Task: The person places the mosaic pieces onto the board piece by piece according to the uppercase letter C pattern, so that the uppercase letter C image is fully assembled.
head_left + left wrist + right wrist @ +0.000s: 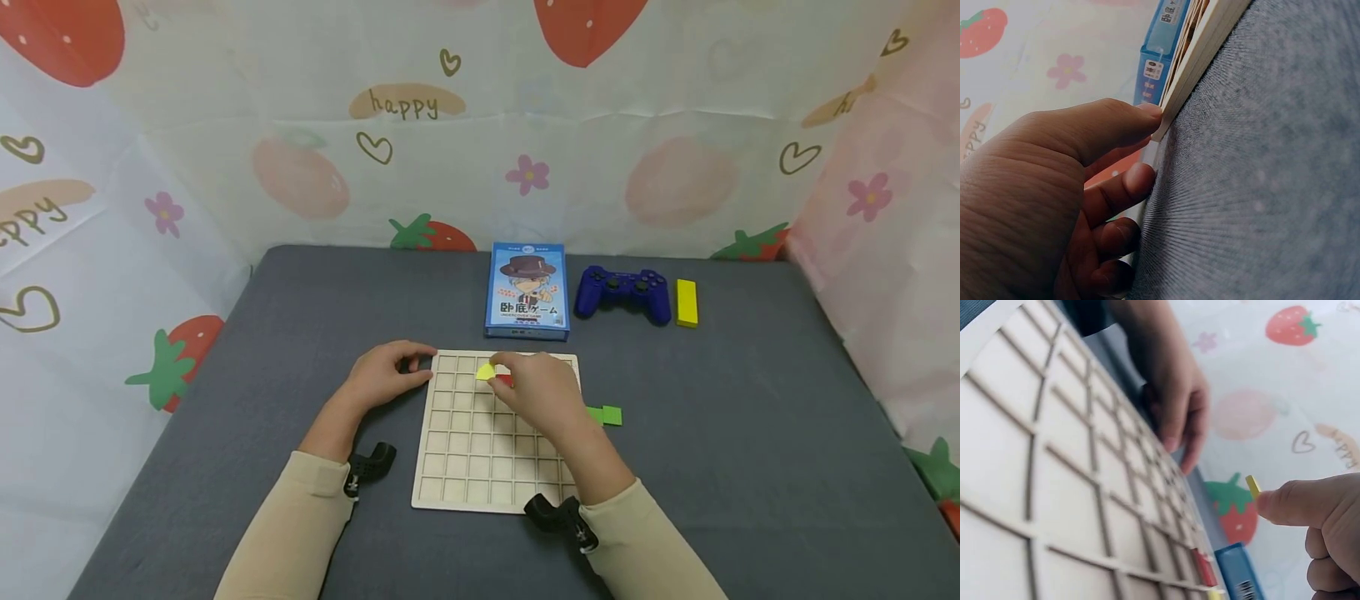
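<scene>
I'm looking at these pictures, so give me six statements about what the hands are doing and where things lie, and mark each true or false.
1. The right hand pinches a yellow piece. True.
2. The blue gamepad lies right of the Undercover Game box. True.
3. The left hand holds the gamepad. False: it touches the edge of the wooden grid board.
4. The yellow block is left of the gamepad. False: it is on the right.
5. Green pieces lie right of the board. True.
6. The box sits on the board. False: it lies beyond the far edge.
</scene>
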`<action>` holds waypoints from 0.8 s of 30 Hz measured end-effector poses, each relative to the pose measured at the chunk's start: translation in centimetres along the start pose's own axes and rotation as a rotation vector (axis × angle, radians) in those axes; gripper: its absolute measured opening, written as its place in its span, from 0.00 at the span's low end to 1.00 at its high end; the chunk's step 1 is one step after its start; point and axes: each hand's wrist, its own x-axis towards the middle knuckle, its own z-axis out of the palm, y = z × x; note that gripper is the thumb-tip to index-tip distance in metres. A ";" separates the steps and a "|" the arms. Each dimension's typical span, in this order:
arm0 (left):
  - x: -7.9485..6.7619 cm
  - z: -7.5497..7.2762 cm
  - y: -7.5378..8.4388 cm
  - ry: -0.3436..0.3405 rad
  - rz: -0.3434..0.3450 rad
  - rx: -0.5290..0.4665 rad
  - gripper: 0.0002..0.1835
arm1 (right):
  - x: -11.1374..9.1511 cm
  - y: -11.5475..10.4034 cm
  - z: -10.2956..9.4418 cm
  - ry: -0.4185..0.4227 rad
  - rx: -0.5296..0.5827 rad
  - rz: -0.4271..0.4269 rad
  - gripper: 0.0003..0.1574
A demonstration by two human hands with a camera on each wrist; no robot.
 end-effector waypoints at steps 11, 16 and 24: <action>0.0 0.0 0.1 0.004 0.013 0.000 0.19 | 0.6 0.9 3.6 -0.076 0.033 0.089 0.18; 0.0 0.0 0.1 0.007 0.013 0.001 0.19 | 0.7 1.3 3.9 -0.077 0.073 0.106 0.20; 0.0 0.0 0.3 0.007 0.009 -0.008 0.18 | 0.7 1.4 3.9 -0.075 0.111 0.108 0.16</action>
